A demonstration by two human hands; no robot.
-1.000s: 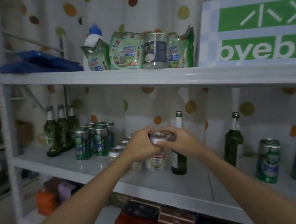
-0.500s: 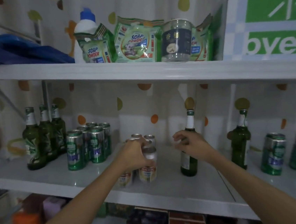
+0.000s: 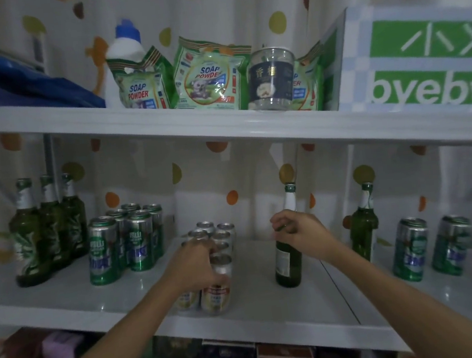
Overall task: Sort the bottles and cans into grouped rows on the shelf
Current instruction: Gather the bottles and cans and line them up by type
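Head view: left fingers point(image 3: 205, 248) grip can point(image 3: 216, 295), right fingers point(image 3: 290, 228) pinch bottle point(image 3: 287, 264).

The white backdrop sheet point(image 3: 211, 6) is dotted in orange, brown and olive. The dark green glass bottles point(image 3: 28, 238) are collared in white. The aluminium cans point(image 3: 103, 257) at left are banded green and silver — the middle metal cans point(image 3: 216, 294) are labelled silver, red and cream. The plastic soap-powder pouches point(image 3: 206, 77) are printed green.

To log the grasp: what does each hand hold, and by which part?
Left hand grips the front white can round its upper body. Right hand curls at the shoulder of the green bottle; hold cannot be told.
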